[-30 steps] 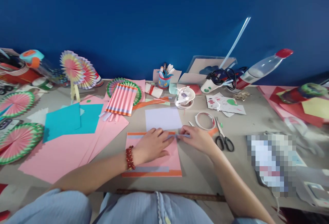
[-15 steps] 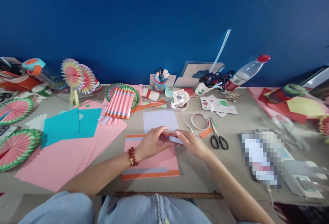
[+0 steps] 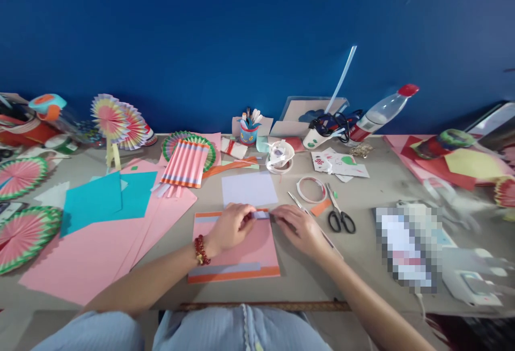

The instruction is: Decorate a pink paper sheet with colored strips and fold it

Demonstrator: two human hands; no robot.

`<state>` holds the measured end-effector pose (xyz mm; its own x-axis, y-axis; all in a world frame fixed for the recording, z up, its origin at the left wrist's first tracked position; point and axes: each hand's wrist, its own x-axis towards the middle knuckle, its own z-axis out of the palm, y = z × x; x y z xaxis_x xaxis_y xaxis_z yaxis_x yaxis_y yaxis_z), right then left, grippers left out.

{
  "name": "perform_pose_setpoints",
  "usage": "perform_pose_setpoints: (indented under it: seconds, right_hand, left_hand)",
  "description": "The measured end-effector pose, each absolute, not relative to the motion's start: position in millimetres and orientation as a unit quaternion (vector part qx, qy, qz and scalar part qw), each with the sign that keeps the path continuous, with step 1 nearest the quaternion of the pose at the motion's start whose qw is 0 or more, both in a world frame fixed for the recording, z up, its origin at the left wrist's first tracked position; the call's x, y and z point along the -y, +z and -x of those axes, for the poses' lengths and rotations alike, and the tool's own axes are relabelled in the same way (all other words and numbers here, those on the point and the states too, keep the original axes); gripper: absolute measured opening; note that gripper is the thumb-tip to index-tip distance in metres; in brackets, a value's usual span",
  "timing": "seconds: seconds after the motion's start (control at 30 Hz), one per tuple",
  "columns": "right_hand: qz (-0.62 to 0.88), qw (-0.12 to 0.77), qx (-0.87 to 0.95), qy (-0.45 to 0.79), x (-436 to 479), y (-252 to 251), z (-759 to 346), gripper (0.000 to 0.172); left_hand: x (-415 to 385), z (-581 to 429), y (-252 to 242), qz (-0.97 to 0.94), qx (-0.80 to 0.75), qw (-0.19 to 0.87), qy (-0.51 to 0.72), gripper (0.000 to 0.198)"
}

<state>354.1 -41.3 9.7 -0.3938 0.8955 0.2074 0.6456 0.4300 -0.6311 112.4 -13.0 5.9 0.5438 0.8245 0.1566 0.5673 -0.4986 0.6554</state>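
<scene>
Lying at the lower centre of the frame, the pink sheet [image 3: 257, 246] sits flat on the desk [image 3: 306, 281], orange bands and lavender strips running along its upper and lower edges. A short lavender piece [image 3: 262, 215] shows at the upper edge, between the two hands. Left hand [image 3: 229, 227]: laid over the sheet's upper part, fingers bent, fingertips at the left end of the piece; I cannot tell whether its grip pinches the paper. Right hand [image 3: 298, 227]: just beside the sheet's upper right corner, fingers slightly curved, fingertips near the piece's right end; whether that grip is closed on anything cannot be determined. A red beaded bracelet [image 3: 201, 249] is noted on the left wrist.

Just above the sheet lies a plain lavender sheet [image 3: 249, 189]. Right of centre: a tape roll [image 3: 298, 190] lying flat, an orange scrap [image 3: 321, 208] and black-handled scissors [image 3: 341, 221]. Left of centre: a pleated pink paper [image 3: 187, 163] with striped ends; farther left, teal paper [image 3: 139, 195] over large pink sheets [image 3: 88, 260]. Towards the upper centre, a decorated cup [image 3: 248, 136] holds pens. Upper right, a red-capped bottle [image 3: 380, 117] appears tilted against the blue wall [image 3: 225, 45].
</scene>
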Motion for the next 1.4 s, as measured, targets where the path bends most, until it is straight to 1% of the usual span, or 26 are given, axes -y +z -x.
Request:
perform_pose_setpoints:
  seconds: [0.17, 0.3, 0.7, 1.0, 1.3, 1.4]
  right_hand:
    - [0.469, 0.238, 0.832, 0.18, 54.4, 2.1, -353.2, 0.035]
    - [0.464, 0.224, 0.842, 0.159, 54.5, 2.3, -351.6, 0.037]
    - [0.469, 0.193, 0.848, 0.152, 54.6, -3.2, -353.0, 0.041]
    - [0.473, 0.185, 0.851, 0.131, 54.5, -2.6, -351.3, 0.04]
    - [0.48, 0.149, 0.858, 0.104, 56.5, -8.0, -348.6, 0.039]
    - [0.476, 0.157, 0.859, 0.108, 55.6, -9.1, -349.9, 0.039]
  left_hand:
    - [13.3, -112.8, 4.1, -0.826, -0.417, 0.295, 0.24, 0.013]
    - [12.7, -110.8, 5.9, -0.817, -0.413, 0.319, 0.244, 0.011]
    - [14.0, -109.0, 4.4, -0.803, -0.425, 0.332, 0.252, 0.009]
    - [13.3, -108.8, 2.7, -0.8, -0.426, 0.344, 0.246, 0.009]
    - [13.4, -108.4, 0.7, -0.799, -0.427, 0.344, 0.248, 0.009]
    - [12.7, -108.5, 1.6, -0.802, -0.426, 0.341, 0.245, 0.009]
